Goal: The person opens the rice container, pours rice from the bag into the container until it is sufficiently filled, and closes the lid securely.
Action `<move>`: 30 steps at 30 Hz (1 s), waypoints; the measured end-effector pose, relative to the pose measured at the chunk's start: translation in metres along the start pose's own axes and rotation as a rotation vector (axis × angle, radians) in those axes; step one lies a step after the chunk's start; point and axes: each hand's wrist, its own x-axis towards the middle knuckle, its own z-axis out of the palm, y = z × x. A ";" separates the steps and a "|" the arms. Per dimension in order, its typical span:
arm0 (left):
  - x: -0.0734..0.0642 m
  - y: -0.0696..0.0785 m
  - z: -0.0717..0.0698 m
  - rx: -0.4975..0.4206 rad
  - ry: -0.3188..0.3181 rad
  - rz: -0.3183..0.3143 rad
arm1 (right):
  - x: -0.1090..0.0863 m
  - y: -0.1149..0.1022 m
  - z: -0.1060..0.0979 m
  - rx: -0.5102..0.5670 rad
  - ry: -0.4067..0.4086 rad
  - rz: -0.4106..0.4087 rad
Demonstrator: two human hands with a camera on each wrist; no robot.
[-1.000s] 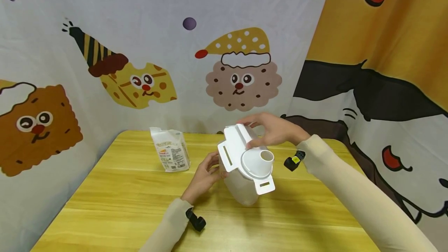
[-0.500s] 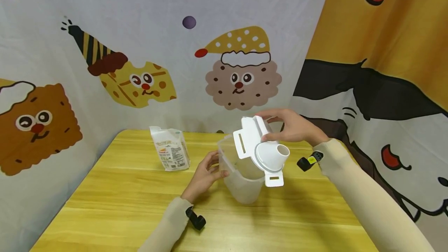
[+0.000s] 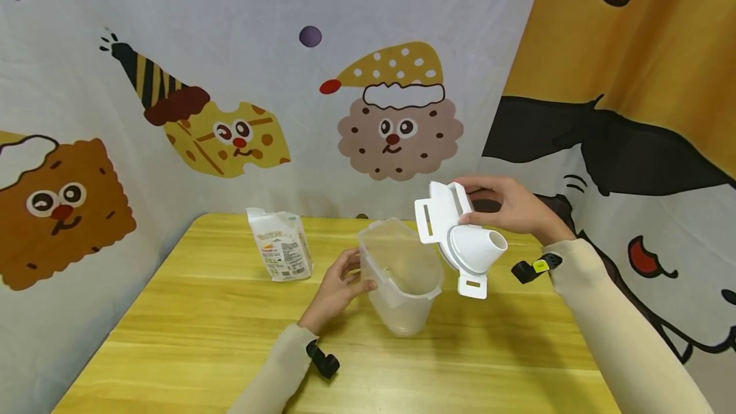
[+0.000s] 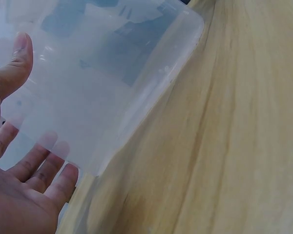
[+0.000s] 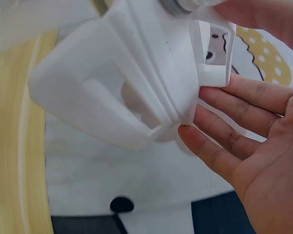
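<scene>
A translucent plastic container (image 3: 397, 302) with an uncovered mouth stands on the wooden table, tilted slightly. My left hand (image 3: 338, 292) holds its left side, the thumb on the near wall and the fingers behind. In the left wrist view the thumb and fingers straddle one edge of the container (image 4: 97, 102). To the right, my right hand (image 3: 508, 211) grips the container's white lid (image 3: 445, 219), which has a round spout and slotted side tabs. The lid is raised, up and right of the container's rim. Close up, the right fingers press against the edge of the lid (image 5: 161, 63).
A white printed bag (image 3: 280, 249) stands upright at the back left of the wooden table (image 3: 218, 344). Behind the table hangs a cartoon-patterned curtain (image 3: 241, 30).
The right hand has lifted the lid off the container and carried it up and to the right, uncovering the container's mouth. The left hand and the container have barely moved.
</scene>
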 end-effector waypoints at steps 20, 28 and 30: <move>-0.004 0.000 -0.004 0.013 0.014 0.002 | -0.044 0.057 0.008 -0.117 0.023 0.162; 0.001 -0.001 -0.001 0.006 -0.004 0.011 | -0.061 0.083 0.013 -0.150 -0.004 0.212; 0.001 -0.003 -0.001 0.010 -0.001 0.014 | -0.065 0.090 0.016 -0.157 -0.008 0.207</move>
